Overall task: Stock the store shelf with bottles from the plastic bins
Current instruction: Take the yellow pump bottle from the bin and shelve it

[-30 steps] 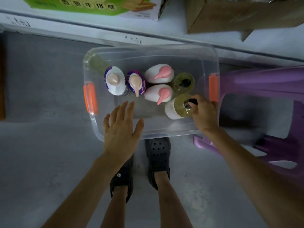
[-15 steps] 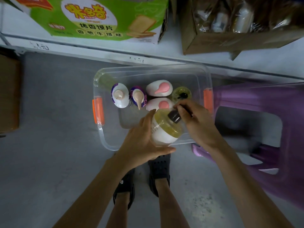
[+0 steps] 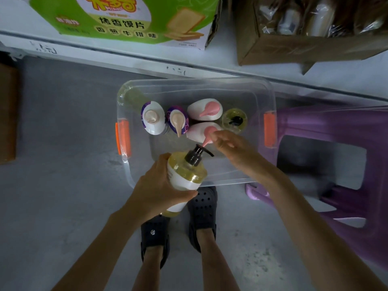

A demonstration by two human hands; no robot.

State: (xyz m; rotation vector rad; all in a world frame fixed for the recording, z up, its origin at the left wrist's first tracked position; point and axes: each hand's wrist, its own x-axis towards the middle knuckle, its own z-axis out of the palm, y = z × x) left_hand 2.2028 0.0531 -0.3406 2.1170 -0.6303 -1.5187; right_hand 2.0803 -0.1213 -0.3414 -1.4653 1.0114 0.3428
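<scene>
The left hand (image 3: 155,187) holds a yellow pump bottle (image 3: 185,175) just over the near edge of the clear plastic bin (image 3: 189,82). Its fingers (image 3: 165,159) are curled round the bottle, which tips with its black pump pointing away. The right hand (image 3: 233,148) reaches into the bin with loose, spread fingers (image 3: 218,136), their tips by the pink pump of a white bottle (image 3: 197,134). I cannot tell if they touch it. The bin sits on the gray floor (image 3: 52,143) and also holds another white bottle with a pink pump (image 3: 204,109), two purple and white bottles (image 3: 152,118), and one more yellow bottle (image 3: 234,120). A white shelf (image 3: 126,53) runs along the far side. A purple stool (image 3: 336,127) stands to the right.
</scene>
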